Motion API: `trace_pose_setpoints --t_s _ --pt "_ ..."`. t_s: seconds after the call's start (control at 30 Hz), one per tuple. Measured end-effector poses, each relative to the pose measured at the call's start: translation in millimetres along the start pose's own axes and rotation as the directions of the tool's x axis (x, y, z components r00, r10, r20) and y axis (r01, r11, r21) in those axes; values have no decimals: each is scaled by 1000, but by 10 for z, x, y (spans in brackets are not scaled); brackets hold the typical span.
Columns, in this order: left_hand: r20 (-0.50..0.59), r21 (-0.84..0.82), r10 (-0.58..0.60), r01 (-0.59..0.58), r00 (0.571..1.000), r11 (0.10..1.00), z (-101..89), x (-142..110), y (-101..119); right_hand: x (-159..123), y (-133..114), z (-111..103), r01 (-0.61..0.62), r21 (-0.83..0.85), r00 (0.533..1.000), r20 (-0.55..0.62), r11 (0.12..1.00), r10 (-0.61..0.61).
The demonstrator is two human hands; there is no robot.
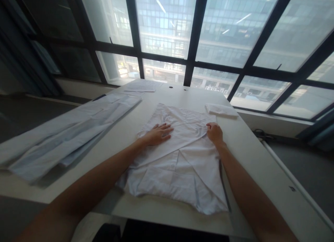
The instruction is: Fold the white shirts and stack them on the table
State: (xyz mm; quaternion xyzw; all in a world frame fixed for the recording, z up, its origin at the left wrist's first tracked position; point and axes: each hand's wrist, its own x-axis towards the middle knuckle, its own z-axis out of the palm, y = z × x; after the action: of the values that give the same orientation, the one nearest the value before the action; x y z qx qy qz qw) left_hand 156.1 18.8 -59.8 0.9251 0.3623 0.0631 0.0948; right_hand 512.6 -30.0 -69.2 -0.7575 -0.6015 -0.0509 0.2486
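Note:
A white buttoned shirt (pixel 159 181) lies on the white table (pixel 250 186) in front of me, with parts of it folded inward across its middle. My left hand (pixel 158 134) rests flat on the upper left of the cloth, fingers spread. At the shirt's right edge, my right hand (pixel 214 131) is closed, its thumb and fingers pinching the fabric there. Creases run from that pinch toward the centre. A placket with a button shows in the lower middle.
Several white garments (pixel 78 130) lie stretched along the table's left side. A neatly folded white cloth (pixel 221 110) sits at the right, and flat white sheets or cloths (pixel 139 86) at the far end. Tall windows (pixel 164 22) stand beyond the table.

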Motion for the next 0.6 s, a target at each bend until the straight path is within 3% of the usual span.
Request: trace_pose_setpoints --t_s 0.07,0.17,0.27,0.43,0.5,0.6 --pt "15 2 -10 10 1000 1000 -11 -8 14 -44 -65 15 -27 -53 997 68 998 31" --pt "39 9 -30 29 999 1000 -8 -6 -27 -125 -124 -4 -30 -97 999 39 995 34" --pt "37 22 -60 59 998 998 8 27 -182 -206 -225 -74 -38 -123 999 4 992 39" --pt "-58 56 -118 121 991 991 -76 65 -473 -371 -568 -209 -7 -183 990 138 983 32" --pt "-77 100 -178 185 981 978 -144 11 -484 -485 -742 -245 37 -196 976 218 980 7" --pt "18 186 -381 371 924 910 -196 -145 -363 -711 -985 -245 89 -196 940 341 977 -18"
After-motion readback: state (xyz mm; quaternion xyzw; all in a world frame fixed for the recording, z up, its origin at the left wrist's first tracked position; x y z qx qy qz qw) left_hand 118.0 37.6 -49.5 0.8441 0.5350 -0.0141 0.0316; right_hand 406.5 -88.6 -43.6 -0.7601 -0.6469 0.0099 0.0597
